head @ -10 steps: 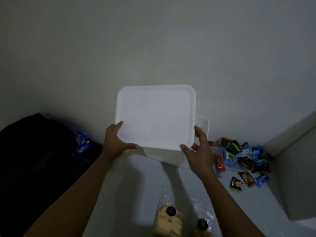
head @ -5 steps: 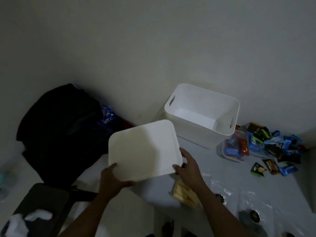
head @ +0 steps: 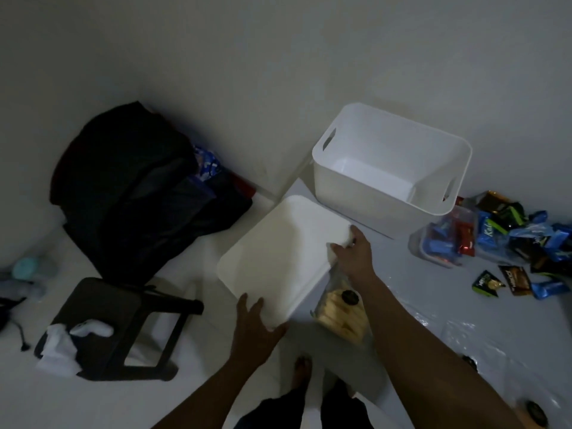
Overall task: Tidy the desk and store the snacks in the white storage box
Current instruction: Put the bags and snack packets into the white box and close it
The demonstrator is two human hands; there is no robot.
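Both hands gripped the white lid [head: 278, 255], left hand [head: 253, 323] at near corner, right hand [head: 353, 255] at far edge. Storage box [head: 356, 196] sat open and empty by the wall, snacks [head: 507, 239] heaped beside it. I'd have laid it flat, clear of the biscuit pack [head: 340, 314].

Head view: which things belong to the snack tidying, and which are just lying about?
Job: white storage box, white lid, wrapped snacks, biscuit bag, clear snack tub.
Lying about: black bag, black stool, white cloth on it.
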